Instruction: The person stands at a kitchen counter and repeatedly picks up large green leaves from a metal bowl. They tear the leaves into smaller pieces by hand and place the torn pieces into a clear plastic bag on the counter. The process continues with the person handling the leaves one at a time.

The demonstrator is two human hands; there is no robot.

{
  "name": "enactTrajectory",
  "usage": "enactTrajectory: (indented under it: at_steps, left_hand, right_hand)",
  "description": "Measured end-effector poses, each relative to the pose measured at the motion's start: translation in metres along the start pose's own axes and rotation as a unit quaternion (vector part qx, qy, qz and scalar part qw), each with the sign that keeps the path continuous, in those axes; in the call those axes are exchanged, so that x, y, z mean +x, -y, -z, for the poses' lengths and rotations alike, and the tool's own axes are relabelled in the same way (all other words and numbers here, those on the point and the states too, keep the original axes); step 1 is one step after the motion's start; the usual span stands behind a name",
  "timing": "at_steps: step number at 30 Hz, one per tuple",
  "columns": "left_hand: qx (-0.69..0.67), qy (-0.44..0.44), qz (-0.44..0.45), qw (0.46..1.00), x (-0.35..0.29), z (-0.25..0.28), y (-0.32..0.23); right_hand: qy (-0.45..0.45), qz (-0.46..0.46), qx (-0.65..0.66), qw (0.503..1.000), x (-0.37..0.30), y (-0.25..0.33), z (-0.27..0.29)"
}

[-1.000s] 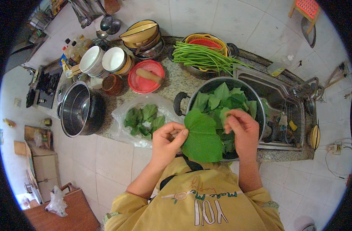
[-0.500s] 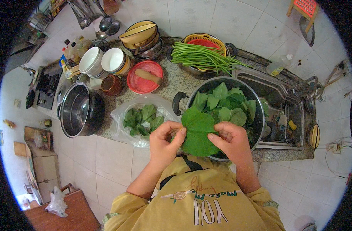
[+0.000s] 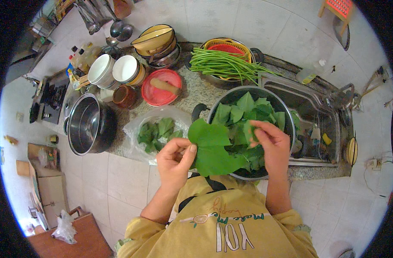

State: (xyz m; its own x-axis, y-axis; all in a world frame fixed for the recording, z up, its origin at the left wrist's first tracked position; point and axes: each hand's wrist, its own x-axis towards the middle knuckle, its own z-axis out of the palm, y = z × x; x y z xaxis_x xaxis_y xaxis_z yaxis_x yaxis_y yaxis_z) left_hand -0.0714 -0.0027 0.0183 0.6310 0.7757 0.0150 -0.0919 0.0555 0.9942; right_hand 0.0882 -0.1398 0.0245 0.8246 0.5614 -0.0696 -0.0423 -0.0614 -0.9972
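Note:
My left hand [image 3: 175, 161] pinches the edge of a large, broad green leaf [image 3: 211, 148] between thumb and fingers, holding it spread in front of the apron. Over the big dark pot [image 3: 293, 129], my right hand [image 3: 272, 144] has its fingertips closed on a smaller leaf [image 3: 249, 132]. Many loose green leaves [image 3: 246, 103] fill that pot, partly hidden by the hands and the large leaf. Left of it lies a clear plastic bag [image 3: 132, 129] with more leaves [image 3: 155, 131] on it, close to my left hand.
An empty-looking dark pot [image 3: 85, 122] stands left; white bowls [image 3: 101, 69], a brown jar [image 3: 124, 95] and a red plastic basin [image 3: 155, 92] are behind. Long green beans [image 3: 226, 62] lie across a colander. A metal sink [image 3: 312, 101] is at right.
My right hand has let go of the large leaf and moved right and up over the pot, onto a smaller leaf. My left hand has shifted slightly left with the large leaf.

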Motion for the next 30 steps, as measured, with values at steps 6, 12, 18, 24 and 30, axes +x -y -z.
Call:
enactTrajectory:
  at_steps: [6, 12, 18, 24, 30]
  left_hand:
    - [0.029, 0.052, -0.012, 0.998, -0.002, -0.005, 0.003]
    - [0.112, 0.067, -0.034, 0.991, -0.005, -0.015, -0.001]
    - [0.047, 0.021, 0.004, 0.999, -0.009, -0.004, 0.0]
    - [-0.062, 0.022, 0.057, 0.996, 0.004, -0.004, 0.011]
    - [-0.054, 0.032, 0.026, 0.998, 0.007, -0.01, 0.009]
  right_hand:
    - [0.113, -0.028, 0.066, 0.991, -0.005, 0.009, -0.017]
    - [0.066, 0.103, -0.153, 0.981, -0.011, 0.002, -0.023]
    - [-0.183, 0.129, -0.158, 0.962, 0.011, 0.008, 0.011]
    - [0.02, 0.022, -0.041, 0.999, 0.001, 0.003, 0.02]
    - [0.132, 0.117, -0.114, 0.978, -0.008, 0.001, 0.014]
